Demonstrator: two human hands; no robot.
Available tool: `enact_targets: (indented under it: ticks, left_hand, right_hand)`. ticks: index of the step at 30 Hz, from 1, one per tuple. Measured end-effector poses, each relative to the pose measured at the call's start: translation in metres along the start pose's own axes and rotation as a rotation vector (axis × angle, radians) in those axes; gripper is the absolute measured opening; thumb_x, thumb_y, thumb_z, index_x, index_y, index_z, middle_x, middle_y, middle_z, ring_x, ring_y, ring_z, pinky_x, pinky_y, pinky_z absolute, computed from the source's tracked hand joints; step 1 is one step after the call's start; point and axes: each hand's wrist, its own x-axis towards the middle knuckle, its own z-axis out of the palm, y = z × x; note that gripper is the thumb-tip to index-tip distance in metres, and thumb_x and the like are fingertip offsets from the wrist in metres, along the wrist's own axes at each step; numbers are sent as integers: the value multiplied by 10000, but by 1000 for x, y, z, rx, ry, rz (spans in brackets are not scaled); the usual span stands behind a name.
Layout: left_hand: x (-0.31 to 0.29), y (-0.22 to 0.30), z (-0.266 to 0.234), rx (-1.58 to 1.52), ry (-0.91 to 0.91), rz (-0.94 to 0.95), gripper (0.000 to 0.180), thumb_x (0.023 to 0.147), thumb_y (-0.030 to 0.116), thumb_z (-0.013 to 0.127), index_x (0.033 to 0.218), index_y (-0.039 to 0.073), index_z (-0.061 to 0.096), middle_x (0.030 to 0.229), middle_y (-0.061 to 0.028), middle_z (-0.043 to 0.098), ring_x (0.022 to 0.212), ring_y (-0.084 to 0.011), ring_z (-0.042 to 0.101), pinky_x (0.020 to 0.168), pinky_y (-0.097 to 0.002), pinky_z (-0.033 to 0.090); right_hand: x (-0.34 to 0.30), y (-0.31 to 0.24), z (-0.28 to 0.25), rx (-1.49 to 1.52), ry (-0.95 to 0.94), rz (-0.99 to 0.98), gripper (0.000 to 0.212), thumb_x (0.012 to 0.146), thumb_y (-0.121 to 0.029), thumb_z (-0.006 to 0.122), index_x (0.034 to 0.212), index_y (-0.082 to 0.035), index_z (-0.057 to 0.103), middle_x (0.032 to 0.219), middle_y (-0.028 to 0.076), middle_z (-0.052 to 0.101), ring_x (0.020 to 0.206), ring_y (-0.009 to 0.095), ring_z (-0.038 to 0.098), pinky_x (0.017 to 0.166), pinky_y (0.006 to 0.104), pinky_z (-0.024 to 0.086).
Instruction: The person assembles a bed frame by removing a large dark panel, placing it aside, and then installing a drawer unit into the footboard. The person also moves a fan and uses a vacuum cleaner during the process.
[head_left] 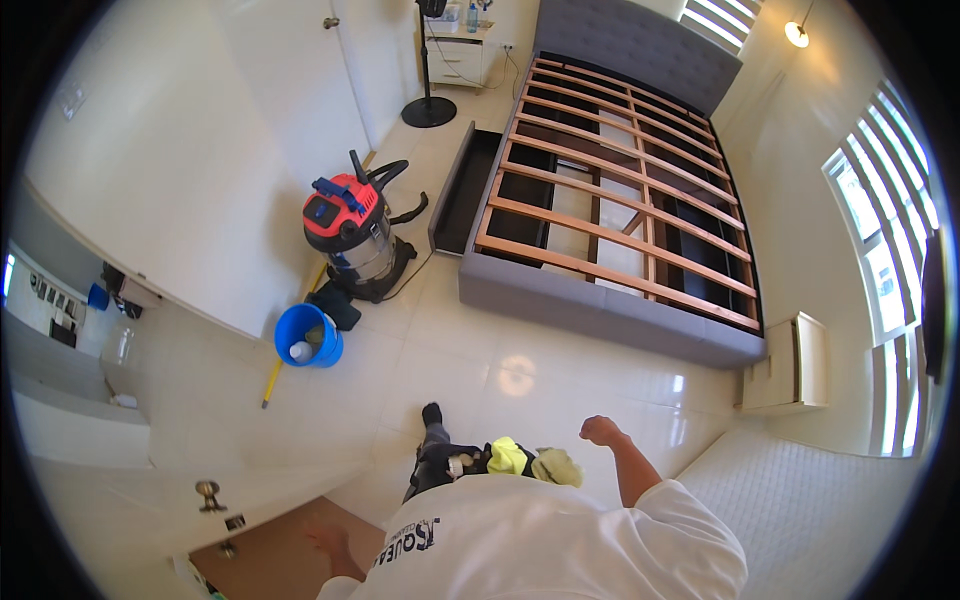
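Note:
My right hand hangs in the air ahead of my right side, its fingers curled in with nothing seen in them. Low on the left, my left hand is slightly blurred; its fingers look loosely stretched and hold nothing visible. Behind that hand lies a brown floor area beyond an open door with a round knob. At my waist hang a bright yellow cloth and a pale green cloth. Neither hand touches them.
A slatted bed frame with an open side drawer stands ahead. To its left are a red-topped vacuum cleaner, a blue bucket holding a white bottle, and a yellow pole. A mattress is at right.

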Motion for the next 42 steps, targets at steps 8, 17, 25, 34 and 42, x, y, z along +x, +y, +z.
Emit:
enact_targets:
  ticks: [8, 17, 25, 34, 42]
  left_hand:
    - [129, 113, 11, -166, -228, 639, 283, 553, 82, 631, 833, 47, 631, 719, -157, 601, 726, -304, 583, 721, -336, 462]
    - [204, 376, -106, -485, -267, 761, 213, 767, 193, 527, 629, 31, 539, 530, -89, 553, 520, -247, 569, 440, -336, 437]
    - [248, 473, -148, -408, -51, 761, 352, 814, 325, 465, 624, 34, 524, 590, -122, 570, 547, -298, 555, 524, -381, 420]
    - [334, 474, -171, -525, -4, 477, 234, 778, 251, 484, 786, 41, 587, 618, -110, 591, 567, -250, 578, 551, -344, 446]
    - [403, 625, -217, -360, 33, 858, 224, 752, 170, 519, 941, 56, 556, 864, -148, 577, 843, -297, 543, 723, -381, 421]
  right_hand:
    - [22, -29, -19, 276, 117, 331, 253, 677, -293, 598, 812, -81, 629, 781, 112, 616, 756, 252, 583, 690, 344, 467]
    - [84, -105, -72, 510, -69, 543, 244, 702, -283, 602, 846, -87, 617, 611, 82, 593, 484, 136, 537, 474, 273, 458]
    - [249, -119, -183, 299, 53, 318, 161, 708, -206, 600, 788, -67, 618, 636, 56, 588, 500, 130, 552, 422, 261, 435]
    - [388, -259, -342, 24, 212, -206, 144, 690, -186, 594, 741, -52, 613, 670, 110, 595, 635, 213, 579, 601, 306, 459]
    - [429, -288, -341, -68, 147, -330, 105, 691, -141, 583, 747, -61, 622, 681, 93, 601, 651, 202, 584, 611, 300, 459]
